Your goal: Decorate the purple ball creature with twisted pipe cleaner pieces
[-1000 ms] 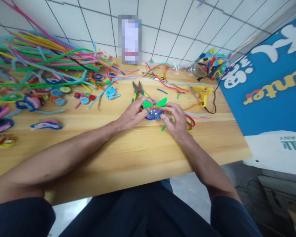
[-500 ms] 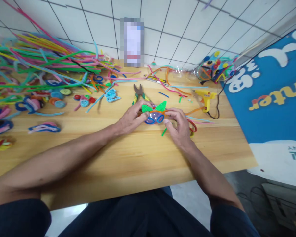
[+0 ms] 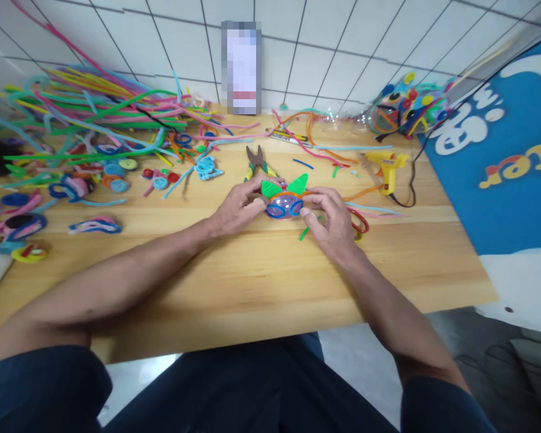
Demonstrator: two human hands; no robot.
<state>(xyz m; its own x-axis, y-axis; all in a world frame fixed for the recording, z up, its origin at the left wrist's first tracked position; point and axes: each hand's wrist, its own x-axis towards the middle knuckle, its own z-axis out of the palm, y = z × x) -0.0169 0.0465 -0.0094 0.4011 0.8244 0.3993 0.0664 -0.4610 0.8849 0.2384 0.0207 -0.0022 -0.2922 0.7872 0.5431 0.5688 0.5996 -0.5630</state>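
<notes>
Between my two hands is a small clear plastic piece (image 3: 285,208) with two green ears of pipe cleaner, an orange band and two blue rings on its front. My left hand (image 3: 241,209) grips its left edge, with thumb and fingers bent around that side. From the right, my right hand (image 3: 329,219) holds the opposite edge between thumb and fingertips. Just behind my left hand lie pliers (image 3: 255,161) with green and yellow handles, jaws apart. A short green pipe cleaner piece (image 3: 303,234) lies near my right thumb. Red-handled scissors (image 3: 359,221) are partly hidden behind my right hand.
A large heap of coloured pipe cleaners (image 3: 103,108) covers the back left. Several twisted pipe cleaner shapes (image 3: 95,225) lie at left. A yellow glue gun (image 3: 388,170) with a black cord stands at right. A phone (image 3: 242,69) leans on the tiled wall.
My left thumb has shifted from the front of the clear piece towards its left edge. Both hands still hold it. The camera view has moved slightly.
</notes>
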